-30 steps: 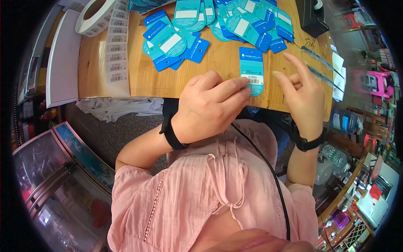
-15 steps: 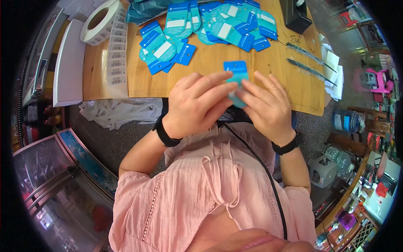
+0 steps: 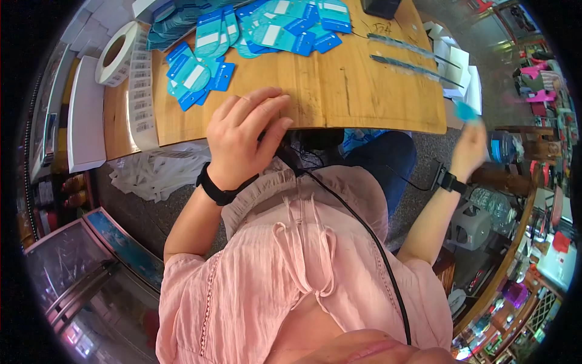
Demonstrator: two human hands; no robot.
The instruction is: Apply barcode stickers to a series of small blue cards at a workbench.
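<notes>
Cluttered shop-like room, wooden desk (image 3: 357, 100) in front of the person. Right hand (image 3: 476, 124) is out past the desk's right edge, fingertips pinched on a teal card (image 3: 466, 111); both motion-blurred, exact grip unclear. Left hand (image 3: 245, 136) is at the front edge, palm down, fingers loosely bent, thumb apart, nothing visible in it. The card should be very light, thin, stiffish but bendable, probably a bit slick if coated; not fragile, though corners could crease. Best hold: light thumb-and-finger pinch on an edge or end, off the printed middle. Loose cards (image 3: 273, 33) of similar colours overlap on the desk, smaller heap (image 3: 195, 76) nearer the left hand; overlapping ones may slide or come up in twos. Containers: packed teal stack (image 3: 179, 27) at back left, its holder hard to make out; long white box (image 3: 86, 115) at left, contents not visible; blue-tinted water bottle (image 3: 501, 148) right of the right hand, fill can't tell. Label roll (image 3: 115, 53) stands by the white box, its strip (image 3: 142, 91) hanging toward the front edge.
</notes>
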